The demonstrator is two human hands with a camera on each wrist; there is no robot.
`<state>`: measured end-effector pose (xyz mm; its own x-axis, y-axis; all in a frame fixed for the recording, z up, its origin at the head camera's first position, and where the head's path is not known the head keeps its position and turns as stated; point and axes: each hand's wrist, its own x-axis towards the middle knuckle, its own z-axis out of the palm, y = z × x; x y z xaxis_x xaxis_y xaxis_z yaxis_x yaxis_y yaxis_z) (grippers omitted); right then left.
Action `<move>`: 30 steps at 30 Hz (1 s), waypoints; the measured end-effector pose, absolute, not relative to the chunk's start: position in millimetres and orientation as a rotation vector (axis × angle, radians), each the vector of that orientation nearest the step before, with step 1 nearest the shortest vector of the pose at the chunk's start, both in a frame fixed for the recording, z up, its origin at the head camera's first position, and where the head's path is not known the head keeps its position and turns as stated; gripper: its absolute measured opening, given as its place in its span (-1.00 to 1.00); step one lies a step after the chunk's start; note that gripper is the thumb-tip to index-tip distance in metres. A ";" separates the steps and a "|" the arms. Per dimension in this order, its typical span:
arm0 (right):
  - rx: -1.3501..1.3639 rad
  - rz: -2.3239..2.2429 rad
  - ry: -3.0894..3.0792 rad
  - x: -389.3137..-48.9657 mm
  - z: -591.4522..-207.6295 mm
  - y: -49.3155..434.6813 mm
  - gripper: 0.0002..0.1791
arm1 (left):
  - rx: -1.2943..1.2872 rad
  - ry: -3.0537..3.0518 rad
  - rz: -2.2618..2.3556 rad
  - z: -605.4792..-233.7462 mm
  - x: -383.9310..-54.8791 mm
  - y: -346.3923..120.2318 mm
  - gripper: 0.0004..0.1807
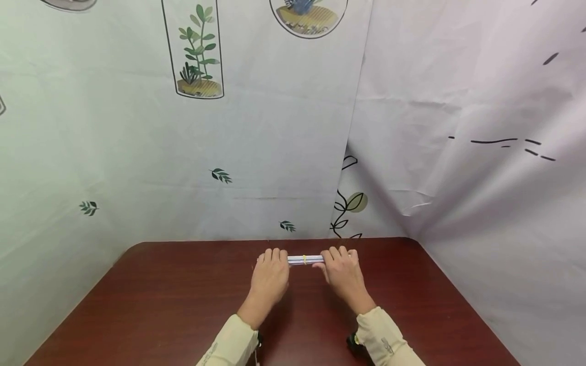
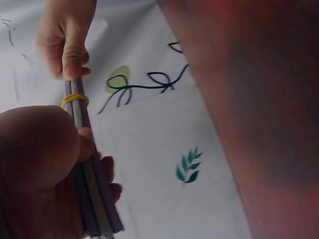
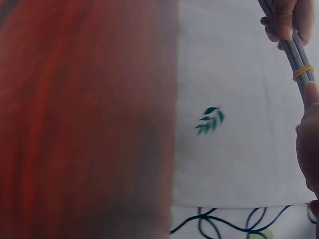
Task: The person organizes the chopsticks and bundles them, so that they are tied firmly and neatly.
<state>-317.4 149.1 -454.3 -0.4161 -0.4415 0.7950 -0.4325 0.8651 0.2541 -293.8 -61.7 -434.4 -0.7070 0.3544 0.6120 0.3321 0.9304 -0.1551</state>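
Note:
A bundle of slim, pencil-like sticks (image 1: 295,261), pale purple and grey, is held level above the far part of the table. Around its middle runs a yellow rubber band (image 2: 75,99). My left hand (image 1: 271,277) grips one end, fingers curled over it and thumb along the near side. The other end is in the grip of my right hand (image 1: 344,274). Between the hands a short banded stretch shows. In the left wrist view, stick ends poke out past the left hand; the right wrist view catches the bundle (image 3: 295,57) at its right edge.
The dark red-brown table (image 1: 183,300) has rounded far corners. Behind it and along both sides hangs a white cloth (image 1: 284,142) printed with leaves and plant jars. Dark wrist devices (image 1: 352,341) sit under the cream sleeves (image 1: 384,335).

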 end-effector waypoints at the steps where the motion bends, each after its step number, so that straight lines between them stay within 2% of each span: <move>1: 0.641 -0.003 -2.106 -317.9 -457.7 149.1 -0.58 | -0.490 -2.455 0.045 -436.7 -294.3 -62.0 -0.72; 8: 0.738 0.078 -2.424 -314.7 -475.9 156.1 -0.73 | -0.526 -2.773 0.090 -452.8 -294.9 -62.7 -0.61; 15: 0.842 0.666 -2.775 -318.9 -484.2 171.8 -0.87 | -0.589 -2.944 -0.059 -462.7 -299.7 -72.3 -0.65; 20: 0.866 0.954 -2.735 -328.9 -493.4 179.2 -0.87 | -0.696 -3.025 -0.310 -464.2 -315.2 -89.6 -0.79; 25: 0.777 1.161 -2.676 -331.6 -500.1 186.5 -0.83 | -0.815 -3.011 -0.647 -467.0 -331.2 -119.7 -0.77; 30: 0.664 1.279 -2.640 -333.4 -503.7 193.3 -0.83 | -0.809 -3.004 -0.911 -468.0 -338.1 -140.4 -0.73</move>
<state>-333.4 193.3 -503.7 -0.8940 -0.3288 0.3043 -0.4426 0.5431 -0.7136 -338.1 -140.4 -468.0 -0.8708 0.4894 0.0470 0.4331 0.7185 0.5443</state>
